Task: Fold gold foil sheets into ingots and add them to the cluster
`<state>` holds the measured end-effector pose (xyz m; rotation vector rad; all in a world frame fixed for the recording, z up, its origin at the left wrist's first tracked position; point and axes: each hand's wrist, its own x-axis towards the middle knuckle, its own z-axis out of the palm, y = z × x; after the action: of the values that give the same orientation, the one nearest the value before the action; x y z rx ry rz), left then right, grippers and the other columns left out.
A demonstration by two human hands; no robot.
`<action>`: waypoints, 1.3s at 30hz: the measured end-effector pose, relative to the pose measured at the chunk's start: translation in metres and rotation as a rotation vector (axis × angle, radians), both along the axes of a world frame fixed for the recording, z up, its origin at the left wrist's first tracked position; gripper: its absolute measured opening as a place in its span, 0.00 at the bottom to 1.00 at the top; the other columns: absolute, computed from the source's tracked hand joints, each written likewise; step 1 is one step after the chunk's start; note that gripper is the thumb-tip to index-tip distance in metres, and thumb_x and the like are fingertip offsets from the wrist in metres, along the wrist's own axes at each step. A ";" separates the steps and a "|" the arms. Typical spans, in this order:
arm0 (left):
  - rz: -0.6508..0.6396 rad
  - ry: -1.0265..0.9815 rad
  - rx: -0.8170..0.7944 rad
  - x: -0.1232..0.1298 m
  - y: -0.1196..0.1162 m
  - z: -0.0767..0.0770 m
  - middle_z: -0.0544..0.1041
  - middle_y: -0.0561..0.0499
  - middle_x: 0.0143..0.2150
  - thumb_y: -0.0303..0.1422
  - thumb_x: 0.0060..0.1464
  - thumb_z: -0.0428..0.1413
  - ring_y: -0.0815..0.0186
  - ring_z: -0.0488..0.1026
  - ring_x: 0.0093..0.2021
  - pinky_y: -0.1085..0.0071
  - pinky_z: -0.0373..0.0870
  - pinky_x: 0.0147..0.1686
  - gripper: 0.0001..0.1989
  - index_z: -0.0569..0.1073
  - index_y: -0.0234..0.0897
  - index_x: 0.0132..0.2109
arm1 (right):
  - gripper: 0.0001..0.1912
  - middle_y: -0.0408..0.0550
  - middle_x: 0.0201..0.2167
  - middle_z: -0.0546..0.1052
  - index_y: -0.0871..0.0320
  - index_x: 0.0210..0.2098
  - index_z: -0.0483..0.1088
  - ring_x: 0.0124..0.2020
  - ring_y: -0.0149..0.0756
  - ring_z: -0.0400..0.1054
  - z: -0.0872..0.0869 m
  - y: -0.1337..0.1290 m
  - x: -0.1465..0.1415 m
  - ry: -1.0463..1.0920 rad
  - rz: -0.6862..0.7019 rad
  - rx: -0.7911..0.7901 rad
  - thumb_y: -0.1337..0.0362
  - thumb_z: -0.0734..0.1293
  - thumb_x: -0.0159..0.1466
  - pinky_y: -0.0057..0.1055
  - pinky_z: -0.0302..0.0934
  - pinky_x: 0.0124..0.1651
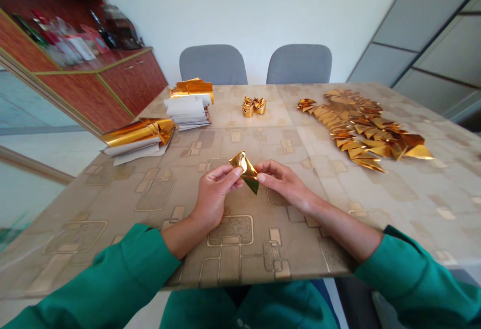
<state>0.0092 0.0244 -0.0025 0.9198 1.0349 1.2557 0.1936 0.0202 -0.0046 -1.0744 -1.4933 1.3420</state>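
Between my two hands, above the near middle of the table, is a small folded piece of gold foil paper [248, 170]. My left hand [215, 189] pinches its left side between thumb and fingers. On its right edge, the thumb and fingertips of my right hand [282, 181] are closed. One pointed corner of the foil hangs down between the hands. Farther back on the table sit a few finished-looking gold foil folded shapes [254, 106], close together. To the right spreads a large pile of folded gold foil pieces [361, 123], overlapping in rows.
A patterned tablecloth [233, 249] covers the table. At the back left stand a stack of white-backed foil sheets [190, 111] and a curled bundle of gold foil sheets [139, 133]. Two grey chairs [213, 63] are at the far side. A wooden cabinet [131, 81] stands left.
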 end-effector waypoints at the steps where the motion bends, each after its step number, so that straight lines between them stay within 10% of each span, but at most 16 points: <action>1: -0.012 -0.029 -0.039 0.001 -0.001 0.000 0.77 0.54 0.27 0.37 0.38 0.71 0.72 0.71 0.26 0.75 0.70 0.30 0.13 0.79 0.35 0.30 | 0.17 0.47 0.37 0.75 0.54 0.38 0.70 0.38 0.37 0.67 -0.002 0.000 -0.002 0.002 0.017 -0.008 0.50 0.71 0.58 0.35 0.61 0.42; 28: -0.122 -0.148 -0.193 0.001 -0.007 0.000 0.79 0.54 0.29 0.35 0.37 0.72 0.73 0.77 0.27 0.80 0.75 0.28 0.15 0.77 0.33 0.30 | 0.12 0.40 0.29 0.70 0.54 0.46 0.64 0.29 0.30 0.64 0.008 -0.005 0.004 0.204 0.172 0.003 0.58 0.67 0.66 0.29 0.59 0.33; 39: -0.133 -0.172 -0.221 -0.002 -0.008 0.003 0.79 0.54 0.29 0.36 0.36 0.72 0.74 0.76 0.27 0.80 0.75 0.28 0.16 0.76 0.33 0.30 | 0.30 0.46 0.44 0.76 0.49 0.63 0.57 0.40 0.33 0.71 0.003 -0.002 0.014 -0.299 0.223 0.574 0.74 0.64 0.65 0.34 0.68 0.45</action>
<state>0.0075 0.0162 0.0001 0.6863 0.9392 1.0660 0.2079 0.0180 -0.0018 -0.7681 -2.1040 0.8201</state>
